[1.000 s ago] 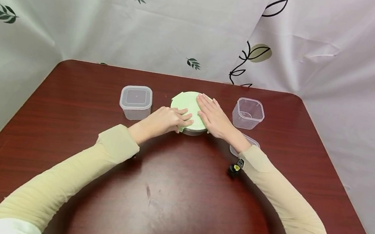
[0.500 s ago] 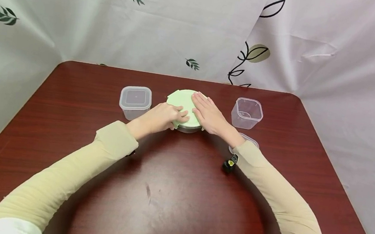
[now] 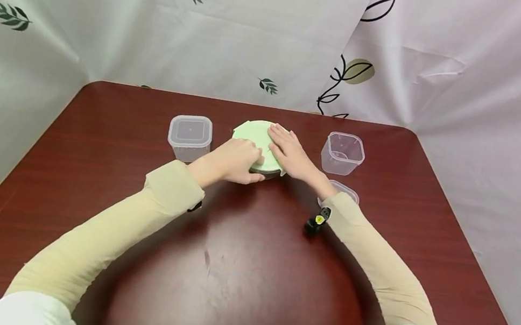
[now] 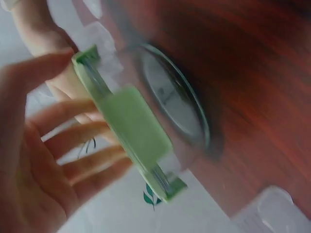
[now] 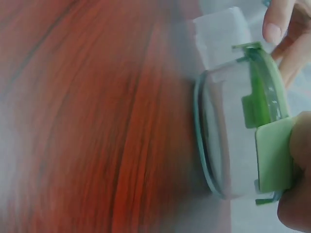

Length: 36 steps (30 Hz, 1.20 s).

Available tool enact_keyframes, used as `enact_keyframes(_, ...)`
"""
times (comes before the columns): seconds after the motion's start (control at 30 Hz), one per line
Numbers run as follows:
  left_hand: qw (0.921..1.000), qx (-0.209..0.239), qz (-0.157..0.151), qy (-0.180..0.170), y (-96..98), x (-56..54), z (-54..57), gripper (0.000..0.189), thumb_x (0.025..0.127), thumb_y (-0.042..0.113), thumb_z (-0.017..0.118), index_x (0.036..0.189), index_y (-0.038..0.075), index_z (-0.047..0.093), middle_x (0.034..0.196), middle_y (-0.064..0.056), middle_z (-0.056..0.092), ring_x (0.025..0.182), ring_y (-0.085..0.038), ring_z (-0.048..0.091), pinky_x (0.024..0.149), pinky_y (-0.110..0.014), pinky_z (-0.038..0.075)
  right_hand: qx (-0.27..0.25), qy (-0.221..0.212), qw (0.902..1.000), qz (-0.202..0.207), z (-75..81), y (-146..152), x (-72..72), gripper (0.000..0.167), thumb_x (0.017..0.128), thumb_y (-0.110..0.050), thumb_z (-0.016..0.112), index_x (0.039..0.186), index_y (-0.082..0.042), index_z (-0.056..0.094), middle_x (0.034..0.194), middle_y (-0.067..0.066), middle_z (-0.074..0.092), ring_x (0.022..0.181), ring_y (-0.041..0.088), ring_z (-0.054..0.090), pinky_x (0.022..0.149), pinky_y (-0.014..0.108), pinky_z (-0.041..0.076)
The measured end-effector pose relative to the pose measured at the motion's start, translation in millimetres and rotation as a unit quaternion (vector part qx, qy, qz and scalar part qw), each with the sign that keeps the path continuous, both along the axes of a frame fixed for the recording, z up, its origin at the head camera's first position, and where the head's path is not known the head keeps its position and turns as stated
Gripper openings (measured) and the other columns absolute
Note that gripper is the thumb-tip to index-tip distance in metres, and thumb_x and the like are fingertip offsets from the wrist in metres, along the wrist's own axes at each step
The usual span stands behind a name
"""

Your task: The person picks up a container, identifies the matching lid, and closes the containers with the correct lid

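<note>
A round glass food container [image 5: 226, 136] with a light green snap lid [image 3: 254, 132] stands toward the back middle of the table. My right hand [image 3: 293, 155] lies on the lid's right part with its fingers straight. In the right wrist view, part of that hand touches the lid beside a side clip [image 5: 274, 155]. My left hand [image 3: 236, 158] is at the lid's front left, its fingertips partly hidden in the head view. The left wrist view shows its fingers [image 4: 87, 155] spread loosely behind the lid's edge, near another hanging clip [image 4: 136, 126].
Left of the glass container stands a lidded clear plastic box [image 3: 190, 135]. An uncovered plastic box [image 3: 343, 154] stands to the right. A clear lid [image 3: 347, 191] lies partly under the right forearm. A patterned cloth [image 3: 227, 34] hangs behind the table [image 3: 243, 301].
The glass container has slid slightly left with both hands. My left hand has turned, its spread fingers drawing back from the lid's top and its thumb coming away from the front edge.
</note>
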State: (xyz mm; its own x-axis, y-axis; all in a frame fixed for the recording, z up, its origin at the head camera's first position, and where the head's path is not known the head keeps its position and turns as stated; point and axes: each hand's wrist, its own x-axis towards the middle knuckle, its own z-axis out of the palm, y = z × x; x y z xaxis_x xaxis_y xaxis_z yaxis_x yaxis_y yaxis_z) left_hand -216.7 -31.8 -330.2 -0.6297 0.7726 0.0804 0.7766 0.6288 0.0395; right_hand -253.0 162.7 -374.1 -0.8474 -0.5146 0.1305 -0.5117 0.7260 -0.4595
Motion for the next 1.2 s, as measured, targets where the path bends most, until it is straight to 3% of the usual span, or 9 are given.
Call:
enact_keyframes(0.1, 0.9993, 0.01, 0.037, 0.003, 7.0, 3.2, 1.1, 0.025, 0.082, 0.034, 0.069, 0.074, 0.01, 0.068, 0.091, -0.009, 0.068, 0.095, -0.03, 0.062, 0.076, -0.044, 0.054, -0.063, -0.017, 0.9978, 0.013, 1.4, 7.4, -2.9, 0.046, 0.102, -0.014, 0.04, 0.145, 0.001, 0.037, 0.155, 0.015, 0.032, 0.149, 0.025, 0.019, 0.122, 0.047, 0.005)
enact_keyframes(0.23, 0.9957, 0.036, 0.084, 0.013, 12.7, 10.1, -0.6, 0.025, 0.082, 0.032, 0.067, 0.092, 0.01, 0.074, 0.112, -0.01, 0.063, 0.107, -0.026, 0.056, 0.076, -0.045, 0.057, -0.088, -0.01, 0.9959, 0.019, 6.2, 15.3, -1.2, 0.042, 0.1, -0.007, 0.044, 0.141, 0.001, 0.045, 0.151, 0.015, 0.039, 0.146, 0.026, 0.026, 0.122, 0.042, 0.014)
enact_keyframes(0.33, 0.9917, 0.084, 0.094, 0.023, 17.7, 15.6, -2.0, 0.03, 0.081, 0.03, 0.067, 0.102, 0.009, 0.074, 0.108, -0.009, 0.064, 0.103, -0.025, 0.057, 0.075, -0.042, 0.057, -0.078, 0.019, 0.9967, 0.01, 11.3, 19.3, 4.3, 0.041, 0.097, -0.006, 0.049, 0.137, -0.001, 0.051, 0.145, 0.015, 0.048, 0.142, 0.028, 0.035, 0.118, 0.041, 0.025)
enact_keyframes(0.43, 0.9873, 0.132, 0.086, 0.023, 26.3, 19.4, -3.9, 0.034, 0.082, 0.028, 0.067, 0.109, 0.008, 0.072, 0.105, -0.008, 0.067, 0.099, -0.026, 0.06, 0.077, -0.041, 0.056, -0.07, 0.059, 0.9957, -0.013, 16.3, 22.8, 12.2, 0.038, 0.094, -0.006, 0.055, 0.133, -0.003, 0.057, 0.134, 0.015, 0.058, 0.13, 0.028, 0.046, 0.109, 0.042, 0.036)
enact_keyframes(0.63, 0.9771, 0.191, 0.069, -0.064, 54.0, 26.6, -11.6, 0.045, 0.086, 0.027, 0.064, 0.126, 0.005, 0.062, 0.096, -0.01, 0.071, 0.1, -0.028, 0.063, 0.083, -0.04, 0.054, -0.05, 0.142, 0.9863, -0.068, 25.1, 33.3, 34.2, 0.034, 0.09, -0.001, 0.059, 0.122, -0.007, 0.066, 0.112, 0.011, 0.07, 0.105, 0.027, 0.056, 0.086, 0.041, 0.047)
enact_keyframes(0.73, 0.966, 0.225, 0.075, -0.104, 67.5, 31.8, -15.1, 0.048, 0.089, 0.026, 0.063, 0.131, 0.003, 0.058, 0.113, -0.012, 0.069, 0.109, -0.027, 0.063, 0.091, -0.039, 0.052, -0.028, 0.171, 0.98, -0.097, 28.7, 42.6, 45.3, 0.033, 0.089, -0.001, 0.059, 0.12, -0.009, 0.067, 0.108, 0.009, 0.071, 0.097, 0.027, 0.057, 0.076, 0.04, 0.048)
enact_keyframes(0.87, 0.9494, 0.268, 0.088, -0.138, 82.9, 36.7, -17.4, 0.049, 0.09, 0.023, 0.063, 0.134, 0.003, 0.054, 0.128, -0.011, 0.063, 0.116, -0.024, 0.061, 0.098, -0.038, 0.049, -0.03, 0.188, 0.9735, -0.127, 31.7, 60.7, 51.8, 0.035, 0.087, -0.002, 0.065, 0.121, -0.01, 0.067, 0.109, 0.01, 0.071, 0.092, 0.028, 0.056, 0.075, 0.04, 0.047)
enact_keyframes(0.97, 0.94, 0.284, 0.096, -0.163, 94.3, 36.9, -20.2, 0.051, 0.09, 0.022, 0.062, 0.136, 0.002, 0.051, 0.128, -0.012, 0.063, 0.115, -0.024, 0.062, 0.098, -0.037, 0.048, -0.045, 0.196, 0.9682, -0.149, 31.2, 77.5, 52.7, 0.036, 0.085, 0.0, 0.067, 0.12, -0.009, 0.067, 0.109, 0.012, 0.07, 0.096, 0.03, 0.056, 0.079, 0.042, 0.047)
enact_keyframes(1.2, 0.9161, 0.301, 0.137, -0.227, 121.6, 27.9, -28.4, 0.066, 0.088, 0.022, 0.063, 0.145, 0.001, 0.037, 0.136, -0.016, 0.056, 0.125, -0.025, 0.055, 0.104, -0.038, 0.044, -0.096, 0.215, 0.9493, -0.209, 20.6, 114.6, 50.2, 0.037, 0.082, -0.001, 0.07, 0.118, -0.006, 0.067, 0.099, 0.02, 0.067, 0.089, 0.033, 0.048, 0.077, 0.043, 0.037)
